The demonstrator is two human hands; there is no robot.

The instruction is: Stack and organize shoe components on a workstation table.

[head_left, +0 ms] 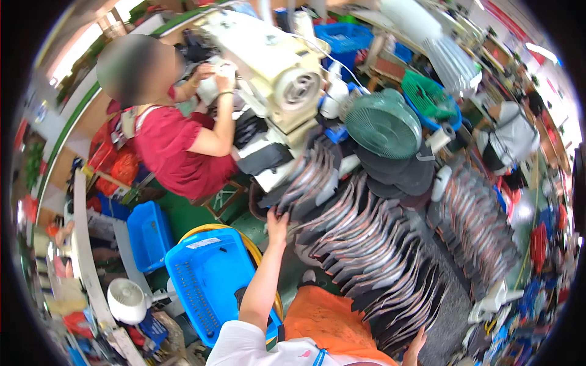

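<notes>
A long row of dark, curved, flat pieces point(372, 244) with pale edges overlaps in front of me, on a dark grey surface. They look like cut fabric or shoe parts; their exact kind is unclear. My left hand point(278, 227) reaches forward to the left edge of the far bunch of pieces point(311, 174), its fingers apart; whether they touch the pieces is hard to see. Low at the right, my right hand point(415, 349) is beside the near end of the row, its fingers stretched out and partly cut off by the picture's edge.
A blue basket point(210, 268) stands left of my arm, another blue bin point(148, 235) beyond it. A person in red point(177, 146) works at a sewing machine point(274, 79). A green fan point(383, 124) stands past the row; a second row of pieces point(473, 222) lies right.
</notes>
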